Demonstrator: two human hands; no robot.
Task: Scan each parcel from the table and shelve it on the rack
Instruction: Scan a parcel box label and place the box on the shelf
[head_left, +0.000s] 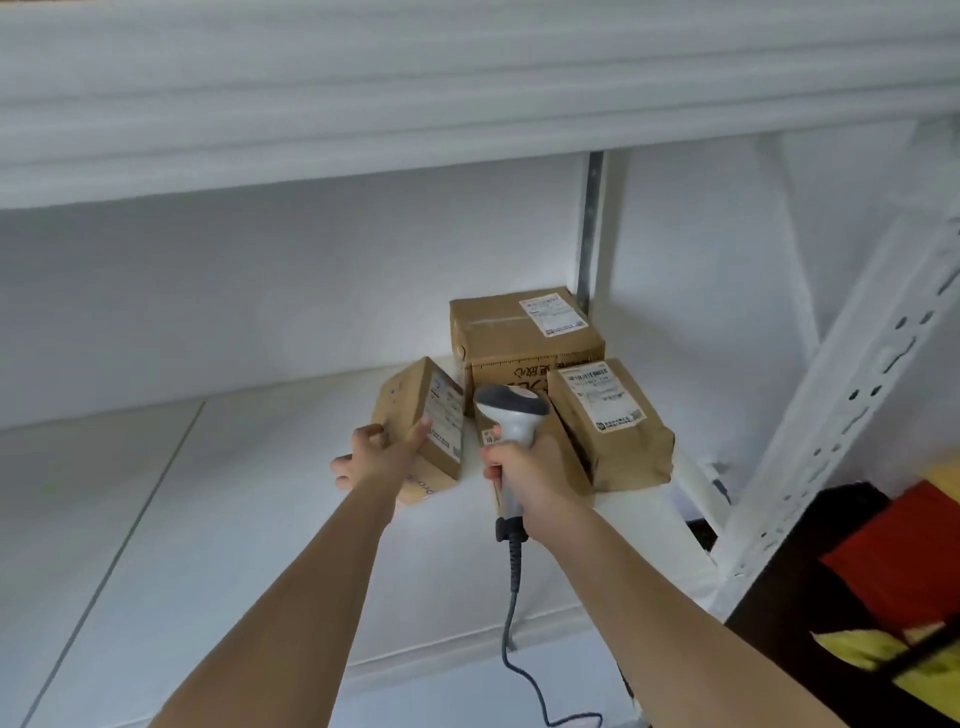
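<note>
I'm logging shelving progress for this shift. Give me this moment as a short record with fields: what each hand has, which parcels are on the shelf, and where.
left hand: left hand grips a small cardboard parcel, tilted, on the white shelf
right hand: right hand holds the corded barcode scanner, head toward the parcels
back parcel: large box in the shelf's right rear corner
right parcel: brown paper parcel in front of it, label up
rack post: perforated upright on the right

All three cardboard parcels have white shipping labels, but the print's too blurry to read. The back box (524, 332) has dark characters on its front, also illegible.
</note>
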